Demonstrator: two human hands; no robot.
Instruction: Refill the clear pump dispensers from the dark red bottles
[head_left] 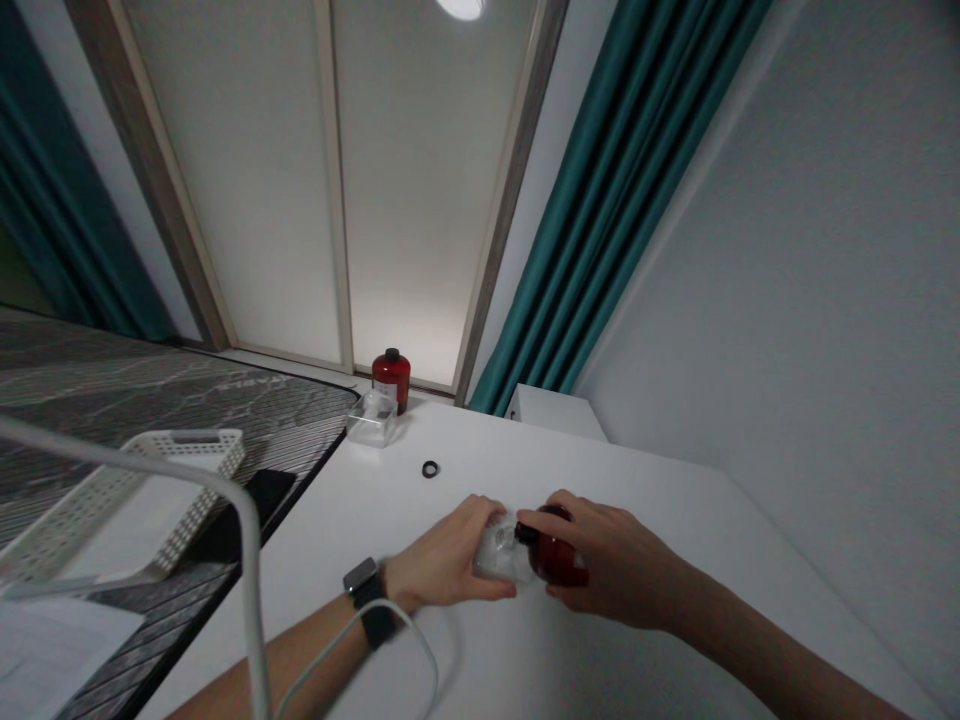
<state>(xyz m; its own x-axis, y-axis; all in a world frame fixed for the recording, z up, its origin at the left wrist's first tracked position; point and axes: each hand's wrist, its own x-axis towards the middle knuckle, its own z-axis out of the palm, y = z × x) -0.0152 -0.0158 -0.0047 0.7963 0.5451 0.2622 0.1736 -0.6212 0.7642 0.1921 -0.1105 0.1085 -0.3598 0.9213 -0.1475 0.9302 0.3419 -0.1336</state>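
My right hand is wrapped round a dark red bottle. The bottle is tilted, its black neck pointing left at a transparent container. My left hand grips that container from the left side, thumb and fingers apart around it. Whether bottle and container touch, or whether anything flows between them, I cannot tell. On the white table beyond my hands lies a small black ring. My left wrist wears a dark smartwatch.
At the table's far edge stands another red bottle with a black cap, a transparent box before it. A white perforated basket sits on the grey-patterned surface at left. A white cable crosses the left foreground. A wall borders the right.
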